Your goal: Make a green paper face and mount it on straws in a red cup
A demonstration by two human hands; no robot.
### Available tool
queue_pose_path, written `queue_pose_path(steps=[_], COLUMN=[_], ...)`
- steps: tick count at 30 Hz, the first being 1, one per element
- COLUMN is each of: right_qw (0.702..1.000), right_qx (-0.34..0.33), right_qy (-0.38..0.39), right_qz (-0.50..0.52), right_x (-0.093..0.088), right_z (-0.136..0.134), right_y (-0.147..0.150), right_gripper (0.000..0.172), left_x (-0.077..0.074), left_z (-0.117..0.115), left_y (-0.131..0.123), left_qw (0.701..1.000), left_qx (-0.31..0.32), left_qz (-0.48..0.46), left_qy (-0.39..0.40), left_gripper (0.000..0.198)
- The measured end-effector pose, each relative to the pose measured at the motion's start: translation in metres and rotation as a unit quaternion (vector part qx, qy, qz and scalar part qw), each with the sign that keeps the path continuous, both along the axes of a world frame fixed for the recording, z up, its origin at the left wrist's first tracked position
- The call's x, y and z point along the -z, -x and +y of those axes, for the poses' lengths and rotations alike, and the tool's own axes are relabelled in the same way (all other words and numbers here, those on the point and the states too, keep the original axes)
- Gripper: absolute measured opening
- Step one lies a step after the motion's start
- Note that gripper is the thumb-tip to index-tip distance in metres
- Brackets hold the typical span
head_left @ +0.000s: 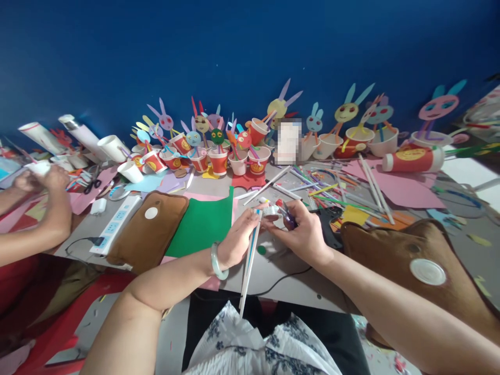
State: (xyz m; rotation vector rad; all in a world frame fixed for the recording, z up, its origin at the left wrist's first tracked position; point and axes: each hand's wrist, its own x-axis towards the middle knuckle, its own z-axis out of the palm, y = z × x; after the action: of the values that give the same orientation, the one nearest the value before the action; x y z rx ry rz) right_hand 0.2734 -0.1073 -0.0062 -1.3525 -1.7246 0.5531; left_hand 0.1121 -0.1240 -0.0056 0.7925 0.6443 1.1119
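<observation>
My left hand (pixel 239 237), with a pale bangle on its wrist, is closed around long thin white and blue sticks (pixel 250 260) that point down toward my lap. Beside it, my right hand (pixel 307 232) is wrapped round a dark purple-handled tool (pixel 288 214). Between the fingertips of both hands is a small whitish piece (pixel 270 210), too small to make out. A bit of red shows at the tool's top. Below the hands, a small green disc (pixel 261 250) lies on the grey table (pixel 285 281).
Paper cups with rabbit faces (pixel 219 159) line the back. Brown cushions (pixel 148 229) flank my arms, with green paper (pixel 207 221) at left. A power strip (pixel 116 226) lies further left, near another person's hands (pixel 50 179). Loose sticks (pixel 347 195) lie at right.
</observation>
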Motion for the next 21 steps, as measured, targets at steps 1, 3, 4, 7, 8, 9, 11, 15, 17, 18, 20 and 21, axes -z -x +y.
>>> queue_pose_path(steps=[1, 3, 4, 7, 8, 9, 11, 15, 17, 18, 20, 21], right_qw=[1.0, 1.0, 1.0, 1.0, 1.0, 1.0, 1.0, 1.0, 1.0, 1.0, 1.0, 0.999], right_qx=[-0.001, 0.001, 0.004, 0.01, 0.008, 0.006, -0.001, -0.005, 0.0, 0.003, 0.01, 0.013], right_qy=[0.0, -0.003, -0.005, -0.008, -0.006, -0.005, -0.005, -0.008, -0.007, -0.007, -0.008, -0.008], right_qz=[-0.005, -0.009, -0.01, -0.01, -0.012, -0.015, -0.018, -0.001, 0.011, 0.016, 0.026, 0.031], right_x=[0.0011, 0.0019, 0.0018, 0.0009, 0.0007, 0.0007, 0.0006, -0.0005, -0.0014, -0.0017, -0.0015, -0.0011], right_z=[0.0008, 0.0025, 0.0032, 0.0045, 0.0047, 0.0047, 0.0046, 0.0048, 0.0052, 0.0056, 0.0067, 0.0074], right_y=[-0.0003, -0.0009, -0.0011, -0.0016, -0.0016, -0.0016, -0.0014, -0.0003, 0.0003, 0.0005, 0.0006, 0.0005], right_gripper=[0.038, 0.034, 0.031, 0.022, 0.019, 0.017, 0.013, 0.013, 0.017, 0.019, 0.019, 0.019], left_x=[0.0007, 0.0021, 0.0028, 0.0037, 0.0036, 0.0034, 0.0028, 0.0005, -0.001, -0.0017, -0.0028, -0.0032], left_z=[-0.0007, -0.0019, -0.0023, -0.0025, -0.0024, -0.0023, -0.0021, -0.0022, -0.0025, -0.0025, -0.0025, -0.0024], left_y=[0.0004, 0.0009, 0.001, 0.0008, 0.0007, 0.0005, 0.0002, 0.0, 0.0, 0.0, -0.0001, -0.0002], left_qw=[1.0, 1.0, 1.0, 0.999, 0.999, 0.999, 1.0, 1.0, 1.0, 1.0, 1.0, 1.0], left_qx=[0.004, 0.012, 0.016, 0.023, 0.026, 0.028, 0.029, 0.025, 0.025, 0.024, 0.022, 0.021], left_qz=[0.006, 0.018, 0.023, 0.023, 0.018, 0.013, 0.005, -0.001, -0.008, -0.012, -0.017, -0.018], left_qy=[-0.003, -0.007, -0.008, -0.011, -0.012, -0.012, -0.009, -0.006, -0.004, -0.003, -0.003, -0.004], left_gripper=[0.047, 0.046, 0.045, 0.046, 0.046, 0.046, 0.045, 0.046, 0.046, 0.046, 0.046, 0.046])
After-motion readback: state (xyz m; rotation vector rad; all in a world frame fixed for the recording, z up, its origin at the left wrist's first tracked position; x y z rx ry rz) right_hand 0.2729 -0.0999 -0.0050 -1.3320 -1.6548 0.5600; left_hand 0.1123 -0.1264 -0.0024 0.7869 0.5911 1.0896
